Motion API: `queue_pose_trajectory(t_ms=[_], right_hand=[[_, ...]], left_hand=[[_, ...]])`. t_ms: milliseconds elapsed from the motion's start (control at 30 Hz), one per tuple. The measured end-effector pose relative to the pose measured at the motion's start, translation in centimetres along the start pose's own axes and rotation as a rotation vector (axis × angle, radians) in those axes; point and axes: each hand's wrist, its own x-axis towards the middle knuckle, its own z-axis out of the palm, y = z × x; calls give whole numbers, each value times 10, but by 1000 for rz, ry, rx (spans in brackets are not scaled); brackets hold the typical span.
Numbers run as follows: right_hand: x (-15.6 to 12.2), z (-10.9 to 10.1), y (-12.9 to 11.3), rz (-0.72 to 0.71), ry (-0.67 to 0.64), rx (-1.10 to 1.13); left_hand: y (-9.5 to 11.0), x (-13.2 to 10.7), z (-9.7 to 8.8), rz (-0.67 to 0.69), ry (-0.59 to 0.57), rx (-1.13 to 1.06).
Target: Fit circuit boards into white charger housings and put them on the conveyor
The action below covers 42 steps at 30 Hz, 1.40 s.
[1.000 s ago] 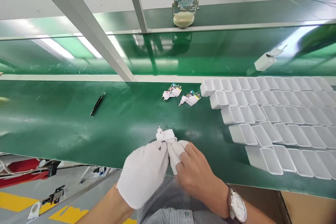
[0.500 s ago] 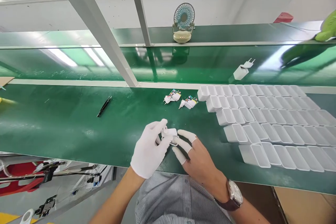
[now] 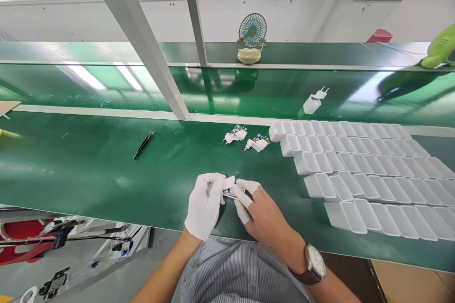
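Note:
My left hand, in a white glove, is closed on one side of a small white charger part over the front of the bench. On its other side my right hand, with white finger cots and a wristwatch, grips the same piece. A strip of circuitry shows between the fingers; most of the piece is hidden. Beyond my hands lie two opened charger assemblies, a left one and a right one, white plug parts beside small circuit boards.
Rows of white rectangular housings cover the right of the green bench. Black tweezers lie to the left. A plug and housing rest behind the rows. A slanted grey post rises ahead; a small fan stands on the shelf.
My left fingers have drawn in from a spread grip to a tighter pinch on the charger part. The whole view has shifted slightly.

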Motion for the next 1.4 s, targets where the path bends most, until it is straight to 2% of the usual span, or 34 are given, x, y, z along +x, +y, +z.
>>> queue_pose_trajectory(t_ms=[67, 133, 233, 333, 400, 467, 567, 733, 867, 1167, 1400], right_hand=[[1, 1, 2, 43, -21, 73], [3, 1, 1, 143, 0, 255], [7, -2, -5, 413, 119, 791], [10, -7, -18, 716, 99, 1380], [10, -9, -28, 856, 48, 1625], [10, -9, -36, 949, 66, 1748], [7, -4, -41, 1004, 115, 1797], [2, 3, -41, 993, 100, 1794], [1, 4, -43, 1002, 104, 1782], [3, -5, -47, 1060, 118, 1815], [2, -3, -46, 1072, 122, 1795]], left_hand=[[-1, 1, 0, -34, 12, -11], [-2, -1, 0, -64, 51, 50], [0, -12, 1, -22, 88, 322], [6, -27, 4, 101, 27, 505], [12, -35, 8, 177, -13, 523], [18, -38, 11, 208, -25, 555], [23, -38, 14, 236, 2, 614], [25, -35, 17, 362, 115, 642], [31, -34, 18, 398, 144, 673], [36, -32, 21, 296, 135, 610], [37, -32, 23, 248, 131, 603]])
